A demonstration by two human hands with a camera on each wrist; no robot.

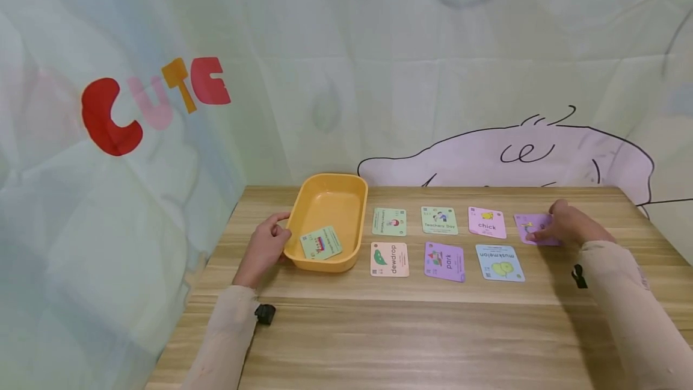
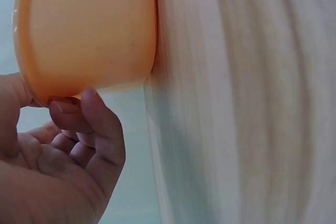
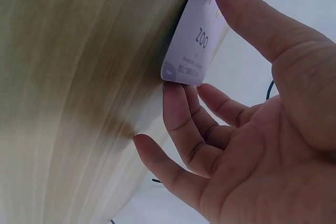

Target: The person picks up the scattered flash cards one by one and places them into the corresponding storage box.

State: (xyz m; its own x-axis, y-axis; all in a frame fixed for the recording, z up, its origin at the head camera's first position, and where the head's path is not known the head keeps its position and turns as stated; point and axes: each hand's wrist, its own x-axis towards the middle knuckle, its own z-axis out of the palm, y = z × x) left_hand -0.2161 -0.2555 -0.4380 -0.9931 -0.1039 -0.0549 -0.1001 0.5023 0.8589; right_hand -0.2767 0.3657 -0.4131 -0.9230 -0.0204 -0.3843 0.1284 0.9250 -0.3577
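My left hand [image 1: 266,247] grips the near left edge of a yellow tray [image 1: 292,230]; in the left wrist view, its thumb and fingers [image 2: 102,124] pinch the orange-looking rim [image 2: 26,66]. A green card [image 1: 322,243] with a boat picture lies in the tray. At the right end of the upper card row, my right hand [image 1: 576,224] holds a purple card [image 1: 529,225]. Seen from the right wrist, the card [image 3: 194,45] reads "ZOO" and stands tilted, between the thumb and the fingers [image 3: 181,114] at its lower edge.
Right of the tray lie Lantern Festival [image 1: 389,222], Teachers' Day [image 1: 439,221] and chick [image 1: 486,222] cards. Below them are dewdrop [image 1: 389,259], park [image 1: 444,262] and muskmelon [image 1: 500,263] cards. A printed curtain [image 1: 303,77] hangs behind the wooden table [image 1: 411,342].
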